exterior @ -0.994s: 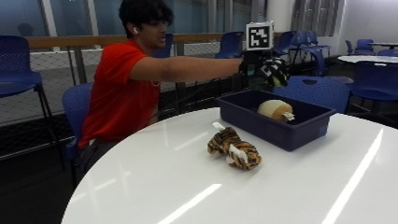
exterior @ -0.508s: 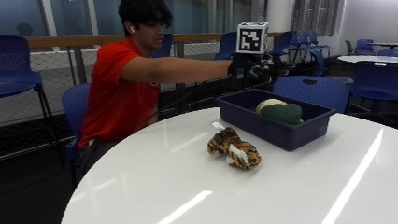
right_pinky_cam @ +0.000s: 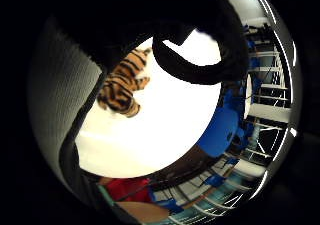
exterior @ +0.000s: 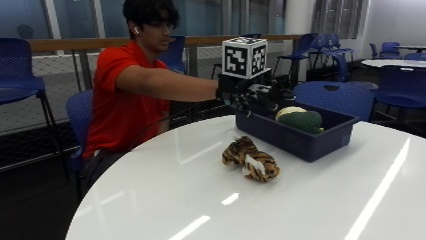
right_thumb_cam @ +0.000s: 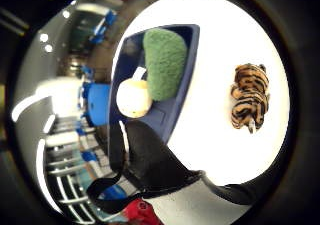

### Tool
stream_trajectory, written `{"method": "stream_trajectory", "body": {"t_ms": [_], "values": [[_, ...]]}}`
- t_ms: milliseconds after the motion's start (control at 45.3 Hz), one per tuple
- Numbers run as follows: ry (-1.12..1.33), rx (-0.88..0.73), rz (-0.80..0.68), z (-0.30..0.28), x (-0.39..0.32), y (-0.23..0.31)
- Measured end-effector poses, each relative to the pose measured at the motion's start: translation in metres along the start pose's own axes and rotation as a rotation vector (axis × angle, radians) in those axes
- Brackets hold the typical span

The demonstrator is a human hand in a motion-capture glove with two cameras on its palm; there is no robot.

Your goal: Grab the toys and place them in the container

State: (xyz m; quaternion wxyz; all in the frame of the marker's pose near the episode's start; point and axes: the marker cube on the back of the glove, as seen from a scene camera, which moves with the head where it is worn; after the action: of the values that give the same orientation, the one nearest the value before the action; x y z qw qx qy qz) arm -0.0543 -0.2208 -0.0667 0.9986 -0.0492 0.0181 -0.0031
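Toys were mostly sorted at this point: a green plush (exterior: 305, 121) and a cream-coloured one (exterior: 287, 112) already sat side by side in the dark blue container (exterior: 313, 142), green one half over the cream one going by the thumb side palm view. That left just the striped tiger plush (exterior: 250, 159) lying on its side on the white table (exterior: 200, 200), near the container's front wall but not touching it. The gloved right hand (exterior: 256, 95) hovered in the air by the container's near end, and it didn't look like it was holding anything, but honestly I couldn't tell how far the fingers were spread. So my read was one drop-off done and the last pickup pending. Next move would've needed the hand to come down toward the tiger and get its fingers round the body, then lift it over the rim.
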Motion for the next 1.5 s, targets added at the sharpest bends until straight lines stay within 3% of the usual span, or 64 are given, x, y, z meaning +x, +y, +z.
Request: {"method": "stream_trajectory", "body": {"t_ms": [265, 839, 1502], "values": [[-0.032, -0.02, 0.077, 0.021, 0.045, -0.004], [0.044, -0.098, 0.116, 0.102, 0.064, -0.029], [0.178, -0.236, 0.115, 0.13, 0.066, -0.026]]}}
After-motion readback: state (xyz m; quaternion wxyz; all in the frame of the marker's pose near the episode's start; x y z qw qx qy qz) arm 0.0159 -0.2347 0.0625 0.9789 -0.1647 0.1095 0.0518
